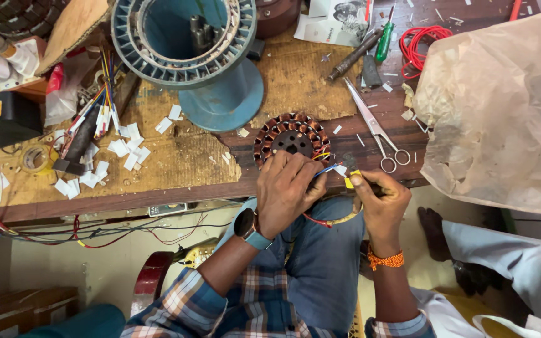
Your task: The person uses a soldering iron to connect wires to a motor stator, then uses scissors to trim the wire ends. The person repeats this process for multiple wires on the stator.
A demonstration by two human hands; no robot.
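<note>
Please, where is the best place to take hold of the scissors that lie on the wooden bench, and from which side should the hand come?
I would grip the scissors at the two ring handles, which lie at the bench edge nearest the person, close to the right hand. Come from that near side: the closed blades point away toward the screwdriver, so the hand probably avoids the tips.

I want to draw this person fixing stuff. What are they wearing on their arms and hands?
Both hands are bare, with no gloves. The left hand has a dark round smartwatch on a light blue strap at the wrist. The right hand has an orange thread band around its wrist. Both arms wear a plaid shirt in blue, white and reddish checks, with sleeves rolled up toward the elbows.
</note>
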